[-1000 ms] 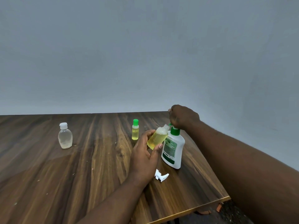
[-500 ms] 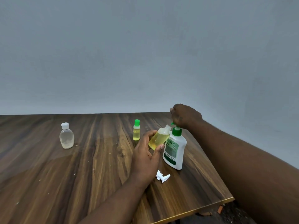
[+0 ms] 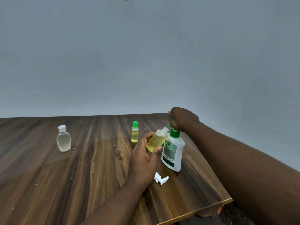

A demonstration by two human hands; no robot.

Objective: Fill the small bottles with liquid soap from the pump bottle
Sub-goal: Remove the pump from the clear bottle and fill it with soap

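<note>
A white pump bottle with a green pump stands near the table's right edge. My right hand sits curled on top of its pump head. My left hand grips a small uncapped bottle of yellow soap, tilted with its mouth at the pump's spout. A white cap lies on the table by my left wrist. Further back stands a slim yellow-filled bottle with a green cap. Far left stands a clear bottle with a white cap.
The wooden table ends at a right edge close to the pump bottle and at a front edge near the corner. A plain grey wall rises behind the table.
My right hand has risen slightly on the pump head. The small bottle stays tilted at the spout in my left hand.
</note>
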